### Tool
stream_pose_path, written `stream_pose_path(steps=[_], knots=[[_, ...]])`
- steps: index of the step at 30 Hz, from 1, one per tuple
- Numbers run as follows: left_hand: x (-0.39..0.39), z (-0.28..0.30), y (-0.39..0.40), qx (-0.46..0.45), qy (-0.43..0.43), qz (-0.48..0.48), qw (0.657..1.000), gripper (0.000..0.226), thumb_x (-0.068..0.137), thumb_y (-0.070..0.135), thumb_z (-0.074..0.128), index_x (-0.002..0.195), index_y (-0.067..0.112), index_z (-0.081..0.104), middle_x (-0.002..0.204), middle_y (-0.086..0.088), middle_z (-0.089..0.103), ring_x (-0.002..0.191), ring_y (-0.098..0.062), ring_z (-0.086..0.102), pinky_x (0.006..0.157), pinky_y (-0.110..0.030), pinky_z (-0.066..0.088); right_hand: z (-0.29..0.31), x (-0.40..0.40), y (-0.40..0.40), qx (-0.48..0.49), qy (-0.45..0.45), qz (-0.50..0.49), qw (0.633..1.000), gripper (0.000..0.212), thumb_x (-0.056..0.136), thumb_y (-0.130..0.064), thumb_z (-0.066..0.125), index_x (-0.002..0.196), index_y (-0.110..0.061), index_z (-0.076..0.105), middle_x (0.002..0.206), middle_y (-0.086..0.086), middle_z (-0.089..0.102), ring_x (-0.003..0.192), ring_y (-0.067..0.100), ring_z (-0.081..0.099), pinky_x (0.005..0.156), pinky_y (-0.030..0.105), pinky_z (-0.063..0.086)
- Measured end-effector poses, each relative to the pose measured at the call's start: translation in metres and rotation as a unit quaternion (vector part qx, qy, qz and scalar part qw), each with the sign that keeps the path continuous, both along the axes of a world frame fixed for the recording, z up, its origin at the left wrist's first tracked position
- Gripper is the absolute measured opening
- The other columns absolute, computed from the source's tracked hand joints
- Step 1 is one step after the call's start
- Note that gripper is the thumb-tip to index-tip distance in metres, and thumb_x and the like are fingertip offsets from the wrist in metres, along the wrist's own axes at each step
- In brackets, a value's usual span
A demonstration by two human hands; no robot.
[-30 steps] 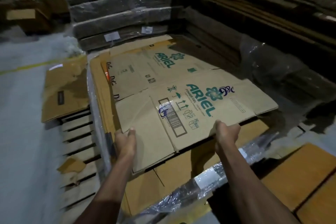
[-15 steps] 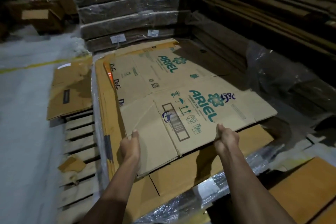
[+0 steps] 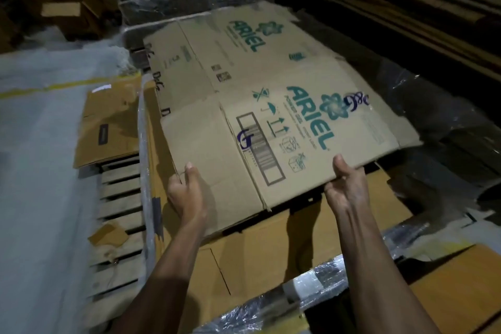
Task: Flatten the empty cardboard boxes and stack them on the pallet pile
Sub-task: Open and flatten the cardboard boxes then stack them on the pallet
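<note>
A flattened brown cardboard box (image 3: 271,106) printed "ARIEL" in green lies across the top of a pile of flat cardboard (image 3: 271,247). My left hand (image 3: 187,192) grips its near left edge, thumb on top. Its near right edge is held by my right hand (image 3: 347,184), thumb over the top face. The box's near edge hangs a little above the orange-brown sheets below. The pile sits in torn clear plastic wrap (image 3: 306,290).
A wooden pallet (image 3: 119,211) with a smaller flat box (image 3: 108,127) and a cardboard scrap lies to the left, beside grey floor with a yellow line. Wrapped stacks stand behind the pile; dark stacked boards and plastic line the right side.
The ARIEL box has slid farther away over the pile with both hands still gripping its near edge. My view has moved closer and lower.
</note>
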State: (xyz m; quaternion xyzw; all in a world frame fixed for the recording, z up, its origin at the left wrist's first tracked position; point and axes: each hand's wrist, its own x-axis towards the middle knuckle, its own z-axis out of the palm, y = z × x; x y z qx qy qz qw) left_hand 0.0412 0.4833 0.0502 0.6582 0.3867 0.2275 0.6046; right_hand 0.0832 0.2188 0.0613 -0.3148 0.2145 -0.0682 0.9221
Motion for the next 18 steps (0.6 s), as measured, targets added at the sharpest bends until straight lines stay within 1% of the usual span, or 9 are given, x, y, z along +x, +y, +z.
stream_pose_path(steps=[1,3,7,9,10,13,14,16,18], knots=[[0.007,0.001,0.001,-0.006,-0.005,-0.001,1.0,0.033,0.099,0.045,0.052,0.104,0.013,0.059,0.107,-0.005,0.06,0.103,-0.024,0.054,0.084,-0.037,0.045,0.003,0.009,0.0,-0.004,-0.003,0.005,1.0,0.06,0.085,0.01,0.06,0.14,-0.013,0.049,0.129,0.017,0.065,0.118,0.033,0.063,0.092,0.061,0.052],[0.02,0.001,0.003,-0.016,-0.005,-0.003,1.0,0.041,0.099,0.044,0.053,0.115,0.006,0.057,0.117,-0.008,0.059,0.107,-0.025,0.055,0.089,-0.037,0.046,0.009,0.026,0.001,-0.019,0.021,0.0,1.0,0.051,0.088,0.011,0.06,0.133,-0.011,0.05,0.126,0.018,0.065,0.113,0.033,0.066,0.09,0.06,0.054],[0.04,-0.013,0.009,-0.015,0.059,-0.007,0.998,0.049,0.1,0.038,0.054,0.13,0.0,0.05,0.116,-0.012,0.055,0.108,-0.027,0.055,0.086,-0.031,0.042,0.0,0.05,0.013,-0.14,0.127,0.013,0.982,0.039,0.09,0.005,0.064,0.124,-0.007,0.05,0.115,0.015,0.067,0.097,0.03,0.07,0.081,0.052,0.06],[0.042,-0.032,0.018,-0.015,0.125,-0.022,0.992,0.052,0.099,0.038,0.055,0.132,-0.001,0.048,0.126,-0.016,0.057,0.114,-0.034,0.056,0.094,-0.038,0.046,-0.021,0.051,0.017,-0.247,0.219,0.065,0.942,0.034,0.087,0.005,0.065,0.119,-0.004,0.056,0.106,0.015,0.068,0.085,0.027,0.069,0.072,0.042,0.061],[0.041,-0.043,0.023,-0.007,0.164,-0.037,0.986,0.053,0.098,0.04,0.056,0.132,-0.001,0.048,0.129,-0.018,0.057,0.115,-0.037,0.056,0.097,-0.043,0.048,-0.034,0.049,0.017,-0.308,0.265,0.096,0.909,0.033,0.085,0.003,0.067,0.117,-0.003,0.06,0.104,0.015,0.068,0.084,0.028,0.068,0.069,0.039,0.059],[0.036,-0.068,0.031,0.058,0.252,-0.073,0.963,0.054,0.098,0.045,0.054,0.129,0.001,0.051,0.131,-0.021,0.056,0.118,-0.04,0.054,0.098,-0.048,0.047,-0.06,0.043,0.015,-0.476,0.351,0.136,0.795,0.037,0.085,-0.014,0.072,0.119,-0.002,0.064,0.117,0.016,0.063,0.096,0.034,0.063,0.083,0.039,0.056],[0.036,-0.073,0.031,0.081,0.269,-0.072,0.957,0.054,0.098,0.047,0.052,0.13,0.003,0.051,0.133,-0.02,0.054,0.122,-0.041,0.05,0.101,-0.049,0.045,-0.063,0.044,0.015,-0.499,0.363,0.134,0.775,0.04,0.086,-0.018,0.07,0.122,-0.002,0.061,0.126,0.018,0.056,0.103,0.036,0.06,0.09,0.04,0.054],[0.037,-0.074,0.028,0.099,0.294,-0.068,0.948,0.056,0.098,0.048,0.05,0.133,0.004,0.049,0.139,-0.02,0.048,0.129,-0.041,0.043,0.107,-0.05,0.04,-0.063,0.049,0.015,-0.508,0.377,0.123,0.765,0.044,0.09,-0.018,0.065,0.129,-0.001,0.053,0.137,0.021,0.041,0.116,0.039,0.052,0.099,0.043,0.048],[0.039,-0.074,0.026,0.091,0.302,-0.067,0.946,0.057,0.099,0.046,0.05,0.136,0.002,0.047,0.143,-0.021,0.042,0.132,-0.041,0.04,0.109,-0.051,0.038,-0.058,0.057,0.019,-0.497,0.388,0.108,0.769,0.055,0.092,-0.015,0.061,0.14,-0.001,0.039,0.141,0.023,0.035,0.124,0.04,0.046,0.104,0.045,0.044]])
